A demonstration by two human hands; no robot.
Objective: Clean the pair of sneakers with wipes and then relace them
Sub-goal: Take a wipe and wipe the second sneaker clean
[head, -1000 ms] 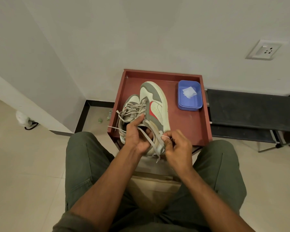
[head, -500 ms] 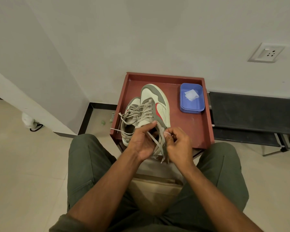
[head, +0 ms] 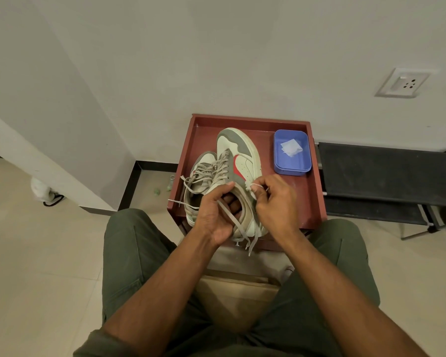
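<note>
Two white and grey sneakers with red side marks stand on a red-brown tray table (head: 312, 202). The right sneaker (head: 240, 153) points away from me, its grey laces threaded up the front. My left hand (head: 214, 215) grips its collar, fingers curled inside the opening. My right hand (head: 271, 199) pinches the tip of a lace (head: 252, 188) beside the top eyelet on the shoe's right side. A loose lace end hangs over the heel. The left sneaker (head: 201, 173) sits beside it, partly hidden, with loose laces.
A blue plastic tub (head: 291, 168) holding a white wipe (head: 290, 148) sits at the tray's back right. A black mesh rack (head: 386, 173) stands to the right against the wall. My knees flank the tray's front edge. A wall socket (head: 402, 83) is on the wall.
My right hand has moved up and to the right, drawing the lace tip out beside the top eyelet. My left hand has kept its grip on the shoe's collar.
</note>
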